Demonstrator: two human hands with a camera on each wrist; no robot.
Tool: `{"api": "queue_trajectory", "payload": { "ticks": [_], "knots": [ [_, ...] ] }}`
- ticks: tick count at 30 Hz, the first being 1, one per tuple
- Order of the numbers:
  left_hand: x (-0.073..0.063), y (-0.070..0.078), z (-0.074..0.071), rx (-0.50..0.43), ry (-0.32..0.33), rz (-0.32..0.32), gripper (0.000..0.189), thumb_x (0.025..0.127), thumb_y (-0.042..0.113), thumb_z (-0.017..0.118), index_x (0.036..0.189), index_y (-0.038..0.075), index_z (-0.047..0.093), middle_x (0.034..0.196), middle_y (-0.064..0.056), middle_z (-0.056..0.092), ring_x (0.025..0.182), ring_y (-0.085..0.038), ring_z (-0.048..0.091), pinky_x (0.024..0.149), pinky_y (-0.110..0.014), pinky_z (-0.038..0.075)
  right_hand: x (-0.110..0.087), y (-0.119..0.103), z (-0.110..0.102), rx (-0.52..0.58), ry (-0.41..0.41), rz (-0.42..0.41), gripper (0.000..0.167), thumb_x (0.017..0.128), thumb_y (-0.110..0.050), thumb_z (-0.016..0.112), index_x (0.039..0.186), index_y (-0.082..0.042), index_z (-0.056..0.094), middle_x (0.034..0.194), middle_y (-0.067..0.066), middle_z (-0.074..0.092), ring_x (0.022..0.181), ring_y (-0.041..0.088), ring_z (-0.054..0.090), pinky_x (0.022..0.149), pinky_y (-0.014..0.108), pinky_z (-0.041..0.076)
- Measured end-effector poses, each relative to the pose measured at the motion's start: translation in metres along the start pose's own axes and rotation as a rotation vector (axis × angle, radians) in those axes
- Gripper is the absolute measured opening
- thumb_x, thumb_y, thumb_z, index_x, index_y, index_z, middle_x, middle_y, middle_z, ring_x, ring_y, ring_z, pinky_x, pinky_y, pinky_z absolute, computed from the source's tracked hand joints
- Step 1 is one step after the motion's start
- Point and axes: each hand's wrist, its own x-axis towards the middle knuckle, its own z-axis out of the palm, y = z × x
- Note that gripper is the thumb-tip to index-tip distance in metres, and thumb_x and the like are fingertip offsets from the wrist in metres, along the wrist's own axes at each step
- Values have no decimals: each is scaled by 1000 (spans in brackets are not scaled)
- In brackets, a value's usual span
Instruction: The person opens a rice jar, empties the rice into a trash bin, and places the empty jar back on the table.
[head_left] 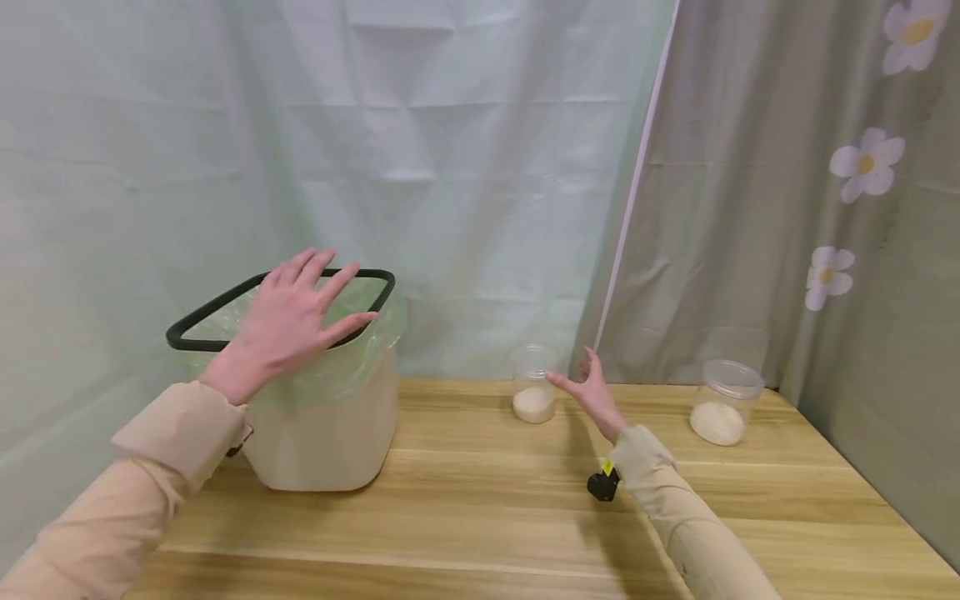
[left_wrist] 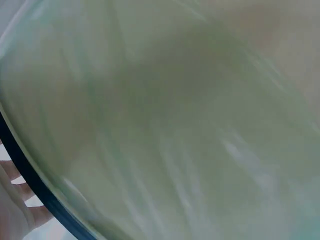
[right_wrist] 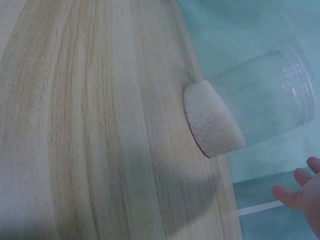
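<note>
My left hand (head_left: 288, 312) is spread out over the near side of a cream trash bin (head_left: 330, 442), its fingers straight above the opening. A black rim ring (head_left: 217, 308) tops the bin, and a translucent green bag (head_left: 352, 367) lines it and hangs over the edge. In the left wrist view the bag fills most of the frame, with fingers (left_wrist: 22, 192) beyond the dark ring. My right hand (head_left: 596, 396) reaches with thumb and fingers parted beside a clear plastic jar (head_left: 534, 383). White grains (right_wrist: 210, 117) cover the bottom of that upright jar.
Another clear jar (head_left: 726, 404) with white grains stands farther right on the wooden table (head_left: 480, 517). Curtains (head_left: 480, 183) hang behind the table's back edge and along its right side. A small black device (head_left: 602, 485) is at the right wrist.
</note>
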Motion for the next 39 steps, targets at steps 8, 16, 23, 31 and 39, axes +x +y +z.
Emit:
{"api": "queue_trajectory", "payload": {
  "ticks": [8,16,23,31,39],
  "knots": [
    [-24,-48,5,-53,-48,-63,59,86,42,56,131,5,45,131,-23,35,119,-42,29,88,-58,28,6,8,5,25,-1,-3,106,74,-37,74,144,-15,-2,144,24,10,129,37,14,99,50,20],
    [-44,-76,4,-133,-67,-121,53,90,39,52,130,5,46,124,-22,39,113,-42,33,88,-55,25,11,21,10,4,26,-44,112,68,-45,75,144,-15,-1,141,29,12,126,43,16,94,59,20],
    [-60,-85,2,-214,-136,-232,39,93,36,47,115,5,55,107,-18,52,95,-35,45,76,-52,35,8,18,14,43,4,-40,111,68,-36,78,144,-14,0,142,28,9,127,43,13,97,56,18],
    [-67,-91,6,-193,-75,-248,30,95,31,43,70,14,49,62,0,42,61,-21,44,54,-39,33,11,25,21,34,3,11,112,67,-36,79,144,-17,-1,144,24,9,129,38,12,99,52,17],
    [-74,-95,11,-159,-46,-284,44,95,33,40,53,19,41,46,5,30,48,-22,43,43,-36,31,16,34,29,25,9,-9,113,67,-35,79,144,-16,-1,143,25,9,129,38,11,98,53,18]
  ]
}}
